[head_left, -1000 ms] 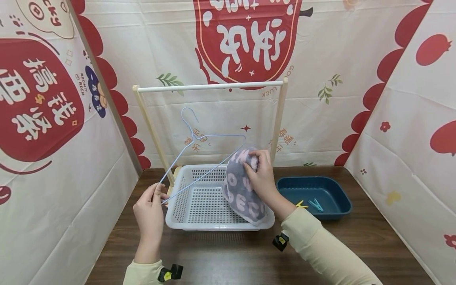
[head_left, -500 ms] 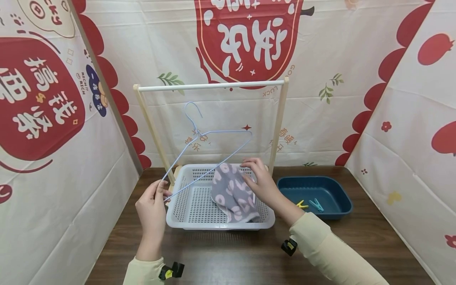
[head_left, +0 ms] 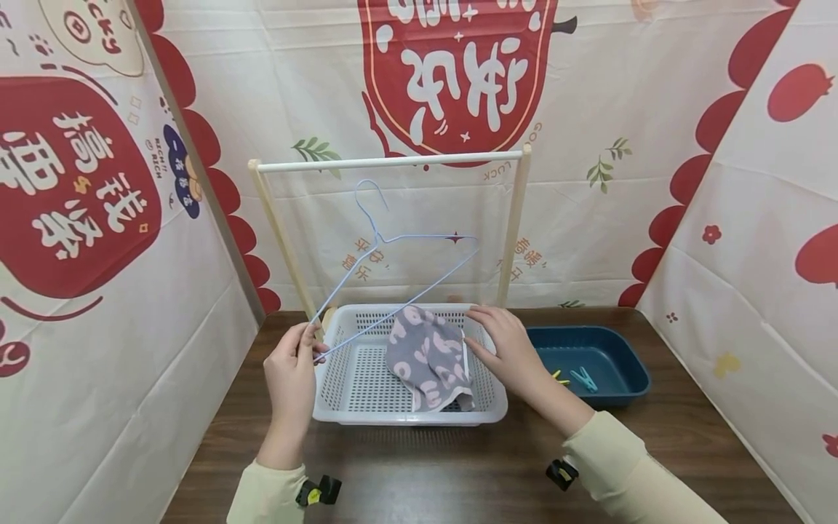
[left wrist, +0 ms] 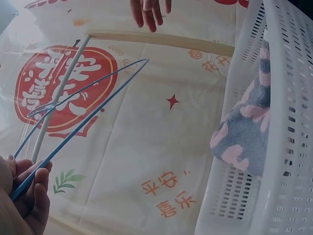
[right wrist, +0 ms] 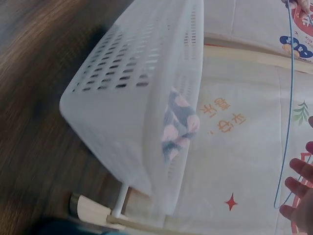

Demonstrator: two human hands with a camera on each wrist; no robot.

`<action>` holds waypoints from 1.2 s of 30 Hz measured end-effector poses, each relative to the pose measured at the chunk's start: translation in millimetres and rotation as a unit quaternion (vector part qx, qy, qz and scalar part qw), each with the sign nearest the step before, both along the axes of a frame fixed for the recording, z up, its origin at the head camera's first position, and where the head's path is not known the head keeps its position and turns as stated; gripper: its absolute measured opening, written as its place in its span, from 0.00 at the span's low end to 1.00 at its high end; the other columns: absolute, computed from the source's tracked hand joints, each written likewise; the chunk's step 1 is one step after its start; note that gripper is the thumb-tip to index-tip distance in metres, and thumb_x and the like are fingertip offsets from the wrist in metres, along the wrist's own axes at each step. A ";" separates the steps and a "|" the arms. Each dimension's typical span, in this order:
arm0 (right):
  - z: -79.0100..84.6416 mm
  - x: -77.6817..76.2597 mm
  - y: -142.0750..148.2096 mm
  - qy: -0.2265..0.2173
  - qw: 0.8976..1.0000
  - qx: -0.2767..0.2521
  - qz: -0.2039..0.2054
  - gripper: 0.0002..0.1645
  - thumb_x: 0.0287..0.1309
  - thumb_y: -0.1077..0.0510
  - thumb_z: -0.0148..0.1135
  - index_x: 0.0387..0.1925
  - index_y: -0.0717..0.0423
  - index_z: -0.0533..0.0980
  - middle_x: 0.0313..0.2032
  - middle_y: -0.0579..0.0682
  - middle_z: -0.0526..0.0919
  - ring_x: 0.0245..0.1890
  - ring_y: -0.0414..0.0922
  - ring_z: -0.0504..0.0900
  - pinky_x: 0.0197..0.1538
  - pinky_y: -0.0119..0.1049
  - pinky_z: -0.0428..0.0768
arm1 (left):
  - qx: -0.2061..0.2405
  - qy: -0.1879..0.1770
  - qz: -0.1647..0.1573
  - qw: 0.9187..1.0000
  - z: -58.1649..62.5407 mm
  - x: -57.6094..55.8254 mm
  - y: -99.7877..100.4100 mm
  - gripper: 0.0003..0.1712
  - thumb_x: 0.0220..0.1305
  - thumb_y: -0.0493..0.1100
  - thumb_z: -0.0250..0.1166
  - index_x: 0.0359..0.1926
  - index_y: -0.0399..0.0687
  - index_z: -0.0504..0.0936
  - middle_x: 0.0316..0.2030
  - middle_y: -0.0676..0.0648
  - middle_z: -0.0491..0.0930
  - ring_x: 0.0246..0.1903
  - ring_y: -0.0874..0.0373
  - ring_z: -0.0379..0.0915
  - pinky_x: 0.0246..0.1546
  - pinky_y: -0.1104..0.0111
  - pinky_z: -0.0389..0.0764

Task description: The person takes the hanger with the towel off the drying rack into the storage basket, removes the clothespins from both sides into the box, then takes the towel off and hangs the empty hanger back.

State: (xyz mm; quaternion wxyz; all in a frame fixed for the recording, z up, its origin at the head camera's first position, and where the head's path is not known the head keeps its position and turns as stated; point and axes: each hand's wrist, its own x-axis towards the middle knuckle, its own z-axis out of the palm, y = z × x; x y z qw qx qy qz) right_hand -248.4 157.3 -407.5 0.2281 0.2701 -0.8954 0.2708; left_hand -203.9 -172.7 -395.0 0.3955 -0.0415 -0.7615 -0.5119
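Note:
A thin blue clothes hanger (head_left: 377,241) is pinched at its lower left corner by my left hand (head_left: 291,378), its hook tilted up below the rack's bar. In the left wrist view, the fingers (left wrist: 41,191) close round the hanger wire. My right hand (head_left: 511,356) is over the right side of the white basket (head_left: 412,417), fingers spread and holding nothing. A grey towel (head_left: 428,356) with pink patterns lies crumpled in the basket, just left of that hand. The right wrist view shows the same towel (right wrist: 178,127) partly hidden behind the basket wall.
A wooden rack with a white bar (head_left: 393,161) stands behind and around the basket. At the right is a dark blue tub (head_left: 615,364) with a teal clothespin (head_left: 583,379) and a yellow clothespin (head_left: 559,378), partly hidden by the right arm. Printed cloth walls enclose the brown table (head_left: 406,473).
My right hand has let go of the towel, which dropped into the basket, and moved slightly right and down. My left hand has shifted right with the hanger.

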 end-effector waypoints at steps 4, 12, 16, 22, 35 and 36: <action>-2.3 4.8 13.4 0.004 1.000 0.011 -0.016 0.28 0.63 0.53 0.65 0.61 0.59 0.72 0.61 0.57 0.73 0.62 0.56 0.67 0.65 0.59 0.58 | -0.019 -0.001 -0.004 1.000 5.2 -3.3 1.2 0.08 0.70 0.39 0.60 0.41 0.38 0.83 0.21 0.47 0.80 0.19 0.57 0.75 0.26 0.79 0.77; -5.3 11.6 36.5 0.021 0.999 0.013 -0.034 0.29 0.62 0.53 0.66 0.62 0.59 0.71 0.60 0.57 0.73 0.61 0.56 0.68 0.63 0.63 0.58 | -0.047 0.015 -0.007 0.999 20.0 -12.9 3.4 0.10 0.70 0.39 0.60 0.41 0.36 0.83 0.22 0.47 0.80 0.20 0.56 0.75 0.26 0.81 0.75; -7.3 14.3 43.5 0.009 0.999 0.018 -0.048 0.29 0.62 0.52 0.66 0.61 0.60 0.71 0.60 0.59 0.72 0.61 0.58 0.68 0.63 0.63 0.57 | -0.056 0.027 -0.006 0.998 29.2 -18.4 5.4 0.10 0.70 0.41 0.60 0.40 0.37 0.83 0.22 0.46 0.81 0.20 0.55 0.75 0.26 0.81 0.74; -15.4 17.6 53.3 -0.046 0.996 0.027 -0.073 0.31 0.64 0.49 0.62 0.63 0.60 0.69 0.63 0.61 0.70 0.63 0.59 0.64 0.65 0.65 0.53 | -0.061 0.035 -0.003 0.998 40.4 -26.9 7.3 0.11 0.70 0.41 0.59 0.40 0.36 0.83 0.23 0.45 0.81 0.22 0.57 0.75 0.26 0.81 0.73; -24.6 17.7 63.1 -0.058 0.994 0.031 -0.082 0.33 0.68 0.45 0.58 0.65 0.60 0.67 0.63 0.63 0.69 0.64 0.61 0.63 0.63 0.66 0.55 | -0.046 0.024 0.005 0.999 57.3 -50.4 10.8 0.12 0.71 0.43 0.59 0.41 0.37 0.82 0.23 0.43 0.81 0.21 0.54 0.76 0.25 0.81 0.74; -25.1 17.3 63.1 -0.059 0.994 0.031 -0.084 0.33 0.68 0.45 0.57 0.65 0.60 0.67 0.63 0.63 0.69 0.64 0.61 0.63 0.63 0.66 0.55 | -0.044 0.022 0.003 0.999 58.1 -52.3 11.0 0.12 0.71 0.43 0.59 0.42 0.37 0.82 0.23 0.43 0.81 0.21 0.54 0.76 0.25 0.81 0.74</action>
